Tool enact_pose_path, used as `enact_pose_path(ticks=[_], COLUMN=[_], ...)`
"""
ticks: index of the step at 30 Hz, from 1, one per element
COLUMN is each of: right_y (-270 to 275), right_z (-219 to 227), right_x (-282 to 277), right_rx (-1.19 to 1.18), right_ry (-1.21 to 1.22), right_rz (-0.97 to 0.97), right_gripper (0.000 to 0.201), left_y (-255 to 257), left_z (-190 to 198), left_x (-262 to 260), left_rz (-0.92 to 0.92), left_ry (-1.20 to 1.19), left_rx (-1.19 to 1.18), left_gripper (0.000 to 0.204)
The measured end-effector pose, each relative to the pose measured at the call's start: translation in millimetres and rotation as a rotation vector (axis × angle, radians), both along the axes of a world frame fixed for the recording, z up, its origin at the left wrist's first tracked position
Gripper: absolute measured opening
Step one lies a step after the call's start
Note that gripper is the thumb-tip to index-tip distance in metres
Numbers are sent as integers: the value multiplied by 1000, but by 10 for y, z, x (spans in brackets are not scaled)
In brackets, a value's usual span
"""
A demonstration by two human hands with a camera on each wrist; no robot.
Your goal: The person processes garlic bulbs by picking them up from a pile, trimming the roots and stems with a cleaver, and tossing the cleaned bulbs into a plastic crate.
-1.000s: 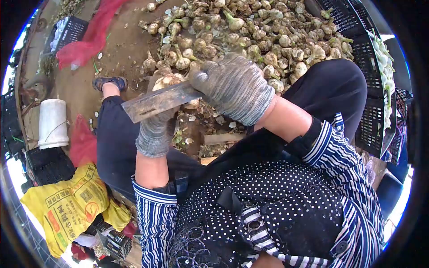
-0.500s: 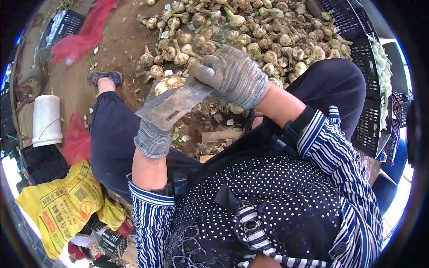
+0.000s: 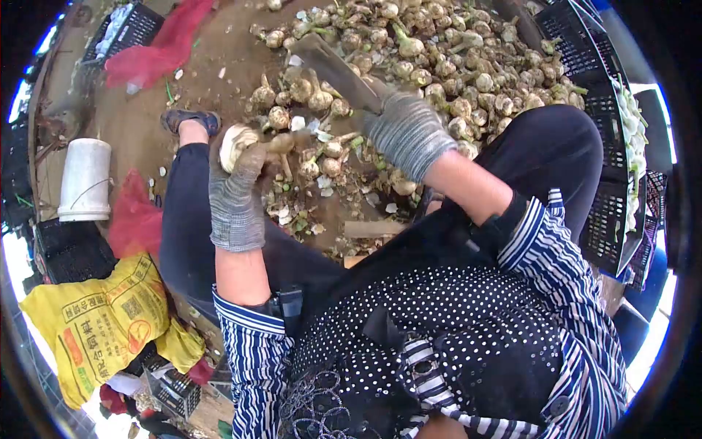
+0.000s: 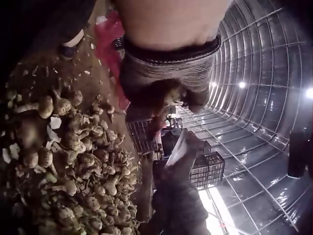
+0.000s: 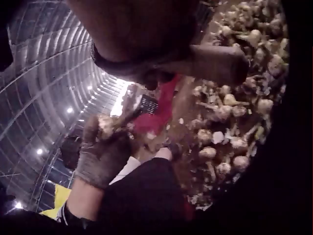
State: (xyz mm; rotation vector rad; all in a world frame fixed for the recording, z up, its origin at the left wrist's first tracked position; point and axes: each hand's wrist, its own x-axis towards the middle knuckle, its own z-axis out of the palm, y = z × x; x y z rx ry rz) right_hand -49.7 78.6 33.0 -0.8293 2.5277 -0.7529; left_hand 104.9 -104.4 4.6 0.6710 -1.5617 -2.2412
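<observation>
Left hand (image 3: 235, 192) grips garlic bulb (image 3: 235, 143) raised over left knee. Right hand (image 3: 401, 126) clenches knife (image 3: 333, 67), blade angled up-left, above and right of bulb, apart from it. Garlic pile (image 3: 439, 66) beyond.

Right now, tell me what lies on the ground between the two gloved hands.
In the head view, a few loose garlic bulbs and scraps of trimmings lie on the dirt between the left hand, which grips a garlic bulb, and the right hand holding the knife.
</observation>
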Motion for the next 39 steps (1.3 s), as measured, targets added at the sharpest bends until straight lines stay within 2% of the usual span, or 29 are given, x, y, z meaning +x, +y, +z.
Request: enact_pose_path(ticks=[1, 3, 4, 5, 7, 11, 13, 14, 15, 16, 17, 19, 20, 21, 22, 23, 24, 25, 26, 27, 29, 30, 31, 33, 34, 35, 37, 38, 39], right_y=[-34, -103, -121, -136, -129, -10, 36, 82, 152, 224, 223, 285, 295, 297, 324, 350, 369, 397, 429, 444, 435, 406, 389, 412, 387, 418, 374, 358, 347], right_z=[45, 260, 359, 445, 215, 96, 122, 75, 36, 337, 219, 243, 182, 108, 51, 47, 67, 100, 137, 118, 95, 116, 152, 188, 134, 88, 132, -20, -11], right_x=[21, 109, 139, 169, 96, 90, -8, -108, -148, -129, -161, -234, -268, -308, -335, -345, -362, -375, -365, -362, -355, -350, -358, -347, -329, -329, -289, -356, -325], right_rx=[-129, -363, -346, -221, 50, 123, -302, -385, -461, -210, -390, -631, -624, -772, -919, -910, -796, -682, -553, -544, -696, -660, -653, -266, -563, -564, -498, -316, -326], right_ry=[-89, -50, 60, 85, 37, -15, -4, 113, 227, 62, 235, -187, -192, -214, -234, -235, -204, -173, -160, -161, -313, -385, -379, -173, -227, -218, -152, -10, -3], right_rz=[-18, 38, 75, 104, 144, 20, -166, -122, -77, -184, -149, -330, -339, -275, -213, -230, -229, -227, -204, -212, -240, -303, -307, -220, -187, -183, -228, -220, -213], right_gripper=[27, 25, 23, 22, 22, 22, 22, 23, 25, 27, 30, 16, 16, 17, 18, 18, 19, 20, 22, 22, 20, 19, 19, 20, 21, 21, 22, 32, 32], left_y=[115, 243, 285, 330, 367, 173, 21, 60, 19, -26, -83, -223, -136, -251, -288, -189, -56, -47, 36, 199, 433, 393, 402, 424, 401, 367, 281, 256, 259], left_z=[85, 222, 220, 201, 205, 271, 140, 207, 221, 149, 68, -179, -167, -504, -838, -922, -991, -1365, -1509, -1489, -1340, -1567, -1591, -1597, -1606, -1625, -1778, -1849, -1603], left_x=[-56, -95, -138, -173, -197, -56, -36, -42, -112, -123, -152, -288, -442, -476, -526, -612, -533, -548, -567, -641, -836, -826, -909, -1020, -1067, -1065, -933, -796, -770], left_rz=[72, 121, 114, 128, 127, 286, 139, 198, 182, 152, 122, 60, -52, -123, -189, -382, -445, -541, -588, -633, -666, -616, -620, -833, -938, -930, -871, -684, -617], left_ry=[136, 132, 137, 225, 313, 254, 260, 161, 148, 145, 152, -38, -195, -241, -450, -536, -699, -764, -858, -952, -1137, -1032, -1024, -1209, -1307, -1300, -1231, -1070, -967], left_rx=[36, 78, 74, 70, 60, 246, 340, 339, 417, 455, 491, 430, 208, 152, -95, -320, -616, -904, -988, -1073, -1164, -1235, -1230, -1202, -1073, -1076, -915, -887, -743], left_gripper=[46, 49, 49, 49, 49, 47, 45, 36, 33, 31, 29, 25, 17, 16, 16, 22, 38, 52, 58, 65, 75, 79, 79, 81, 84, 84, 89, 93, 78])
